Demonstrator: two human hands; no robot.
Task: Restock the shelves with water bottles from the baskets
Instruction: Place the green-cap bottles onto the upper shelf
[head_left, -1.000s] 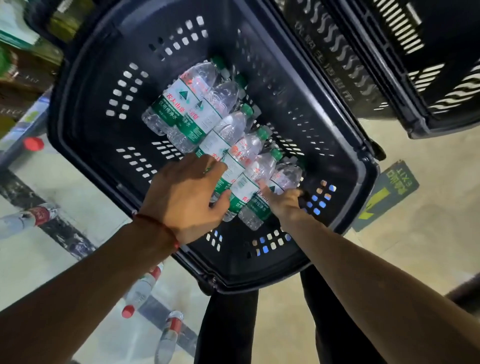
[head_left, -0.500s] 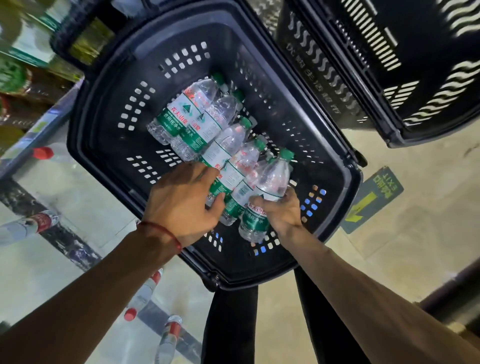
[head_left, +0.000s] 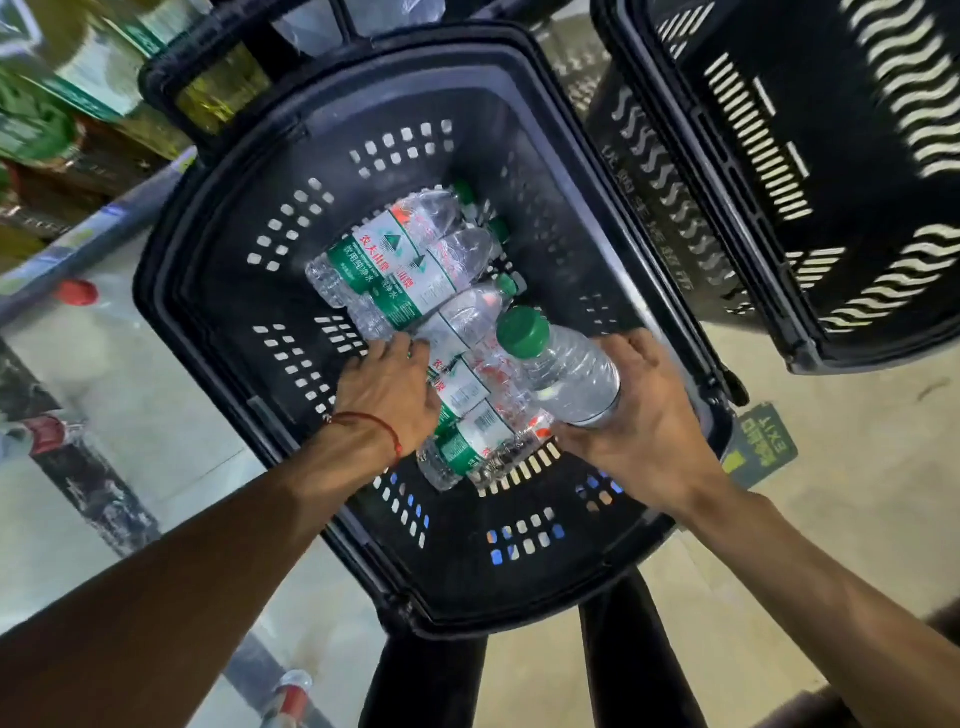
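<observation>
A black plastic basket (head_left: 218, 291) stands on the floor below me with several green-capped water bottles (head_left: 395, 270) lying in a row on its bottom. My right hand (head_left: 639, 421) grips one water bottle (head_left: 566, 369) by its base and holds it lifted above the others, green cap pointing up toward the camera. My left hand (head_left: 389, 395), with a red string on the wrist, is down among the lying bottles, fingers curled around one of them; its grip is partly hidden.
A second black basket (head_left: 779, 182) stands to the right. A shelf edge (head_left: 78, 244) with boxed goods runs along the left. Red-labelled bottles (head_left: 47, 436) lie on the floor at left. A green floor sign (head_left: 763, 441) sits right of the basket. My legs are below.
My right hand has lifted its bottle up out of the row and tipped it upright toward the camera. My left hand stays on the lying bottles. The view has moved closer to the basket.
</observation>
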